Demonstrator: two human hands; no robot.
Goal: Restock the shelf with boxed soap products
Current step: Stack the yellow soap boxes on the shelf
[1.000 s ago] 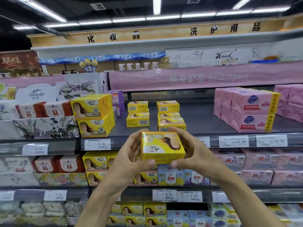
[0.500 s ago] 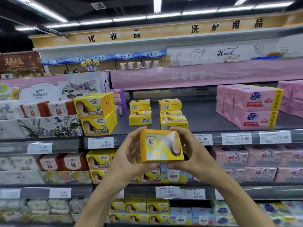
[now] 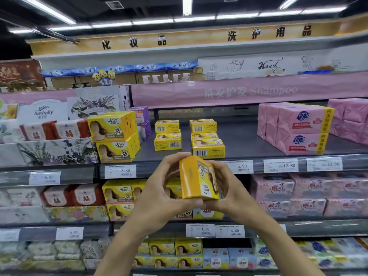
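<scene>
Head view: I hold one yellow cardboard soap box [image 3: 196, 178] up in front of me with both hands, level with the shelf's price strip. It is tipped so a corner edge faces me, and the printed face with the round seal is turned to the right. My left hand [image 3: 159, 194] curls round the box's left side, fingers over the top edge, thumb under the bottom. My right hand [image 3: 229, 188] wraps the right side, fingers behind the printed face, thumb under the box next to the left thumb. The box is in the air, apart from the shelf.

Behind it the dark grey metal shelf [image 3: 243, 140] carries two short rows of small yellow soap boxes, the left row [image 3: 167, 140] and the right row [image 3: 208, 145], barcodes toward me. Left of them sit two bigger yellow boxes [image 3: 114, 138], stacked. Far right are stacked pink wrapped soap packs [image 3: 298, 130], well apart from the rows. A white price tag [image 3: 241, 166] reading 6.90 sits just beside my right fingers.
</scene>
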